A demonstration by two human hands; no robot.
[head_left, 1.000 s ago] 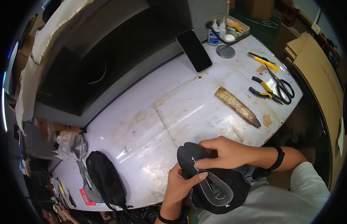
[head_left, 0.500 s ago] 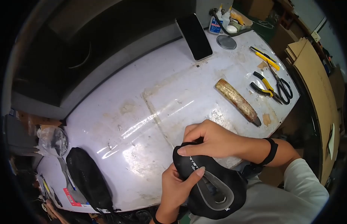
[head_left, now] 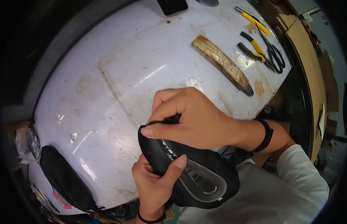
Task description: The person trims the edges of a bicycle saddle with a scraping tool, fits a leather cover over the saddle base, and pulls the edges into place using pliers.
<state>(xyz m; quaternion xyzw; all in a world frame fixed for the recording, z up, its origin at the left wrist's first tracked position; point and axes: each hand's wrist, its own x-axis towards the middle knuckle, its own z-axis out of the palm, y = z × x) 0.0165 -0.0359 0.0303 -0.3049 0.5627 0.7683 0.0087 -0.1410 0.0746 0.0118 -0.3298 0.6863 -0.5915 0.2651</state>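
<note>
A black bicycle saddle (head_left: 155, 147) with white lettering and a long grey-rimmed opening is in front of my body, tilted, its narrow end toward the upper left. My left hand (head_left: 156, 183) grips its lower left side, the thumb lying on top near the lettering. At the narrow end, my right hand (head_left: 192, 119) pinches the black edge between thumb and bent fingers. The fingers under the saddle are mostly hidden.
On the pale, stained table (head_left: 117, 97) lie a tape-wrapped tool (head_left: 222, 63), yellow-black pliers (head_left: 255, 48), scissors (head_left: 276, 58) and a yellow cutter (head_left: 255, 22). A phone (head_left: 172, 5) is at the back. A black pouch (head_left: 67, 181) lies at the left, cardboard (head_left: 304, 63) at the right.
The view has tipped down and closer, so the table things sit higher and the phone is partly cut off. Both hands keep their hold on the saddle.
</note>
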